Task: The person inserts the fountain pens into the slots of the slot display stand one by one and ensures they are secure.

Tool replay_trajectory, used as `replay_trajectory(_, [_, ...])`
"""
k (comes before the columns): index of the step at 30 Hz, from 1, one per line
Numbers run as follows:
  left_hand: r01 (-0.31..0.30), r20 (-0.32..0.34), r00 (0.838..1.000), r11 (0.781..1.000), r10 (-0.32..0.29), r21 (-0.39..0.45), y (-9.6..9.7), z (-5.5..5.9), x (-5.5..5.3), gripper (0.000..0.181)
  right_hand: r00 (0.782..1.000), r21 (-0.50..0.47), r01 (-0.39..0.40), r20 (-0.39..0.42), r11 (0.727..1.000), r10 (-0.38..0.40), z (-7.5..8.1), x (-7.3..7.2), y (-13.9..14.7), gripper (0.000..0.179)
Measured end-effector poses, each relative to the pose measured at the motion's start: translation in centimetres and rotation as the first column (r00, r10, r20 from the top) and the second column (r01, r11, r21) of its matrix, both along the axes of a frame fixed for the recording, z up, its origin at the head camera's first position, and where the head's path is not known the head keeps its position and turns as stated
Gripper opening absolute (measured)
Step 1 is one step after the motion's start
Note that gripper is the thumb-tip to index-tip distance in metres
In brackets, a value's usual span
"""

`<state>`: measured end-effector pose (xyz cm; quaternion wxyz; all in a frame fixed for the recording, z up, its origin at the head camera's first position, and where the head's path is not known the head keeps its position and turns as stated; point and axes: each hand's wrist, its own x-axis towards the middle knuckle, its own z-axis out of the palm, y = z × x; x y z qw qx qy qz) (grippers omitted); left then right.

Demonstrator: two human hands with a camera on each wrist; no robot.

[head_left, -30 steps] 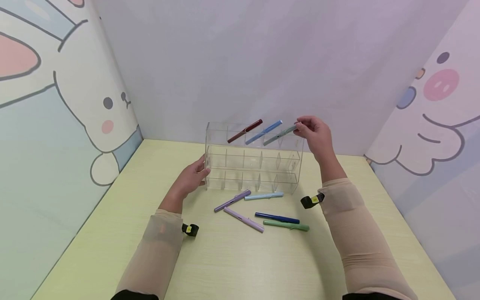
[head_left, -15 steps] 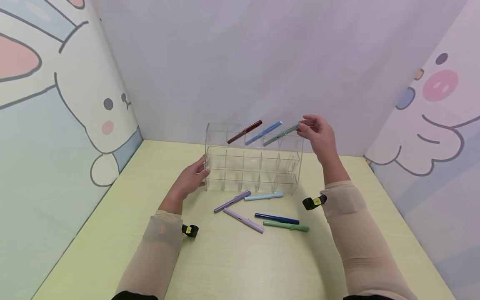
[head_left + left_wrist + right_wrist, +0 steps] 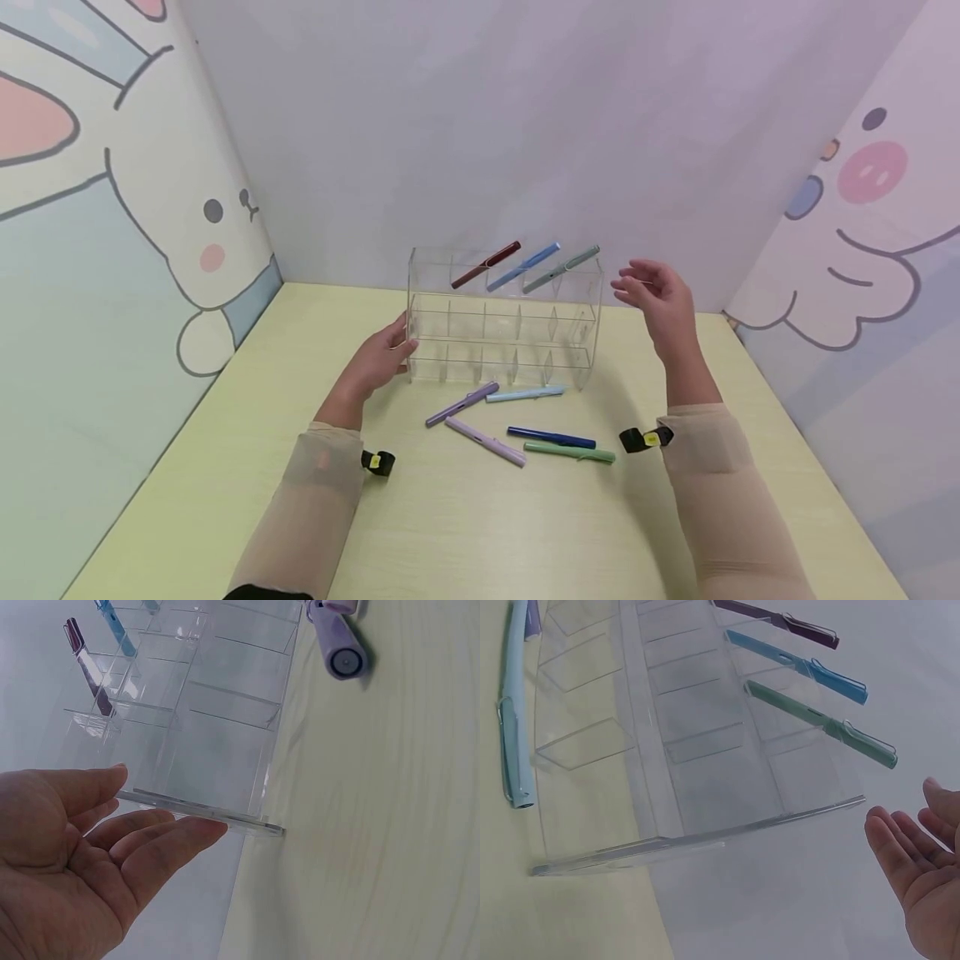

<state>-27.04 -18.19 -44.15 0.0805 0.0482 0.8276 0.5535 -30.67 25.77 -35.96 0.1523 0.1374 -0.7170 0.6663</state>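
Left grip (image 3: 381, 360) is placed at the left end of the clear rack (image 3: 502, 329), whose side panel is pinched between thumb and fingers. Right grip (image 3: 663, 304) is loosely spread and is positioned just beside the rack's upper right end, apart from it. Tilted in neighbouring top-tier compartments, left to right, are seated the dark red pen (image 3: 486, 265), blue pen (image 3: 523, 267) and grey-green pen (image 3: 561, 268). Before the rack, on the table (image 3: 450, 533), are laid the purple pen (image 3: 462, 404), pale blue pen (image 3: 525, 394), lilac pen (image 3: 485, 442), navy pen (image 3: 551, 437) and green pen (image 3: 570, 452).

Left hand (image 3: 378, 358) on rack (image 3: 501, 329), right hand (image 3: 662, 302) apart, three pens (image 3: 523, 267) in top tier (image 3: 430, 277), five pens (image 3: 551, 437) on tabletop (image 3: 465, 529).
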Motion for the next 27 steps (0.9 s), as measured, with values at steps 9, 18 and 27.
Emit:
replay_trajectory(9, [0.007,-0.005,1.0,1.0,-0.007,0.003,0.0,-0.2,0.0,0.062,0.998,0.116,-0.007,0.067,0.993,-0.001,-2.7,2.8,0.6,0.042])
replay_trajectory(18, [0.001,0.008,1.0,1.0,-0.001,0.001,0.1,0.2,0.1,0.062,0.985,0.212,-0.087,0.167,0.973,0.052,-4.3,5.0,0.9,0.043])
replay_trajectory(27, [0.003,-0.003,1.0,1.0,-0.003,-0.007,0.0,0.2,0.1,0.062,0.961,0.319,-0.202,0.245,0.926,0.125,-4.7,6.2,1.0,0.039])
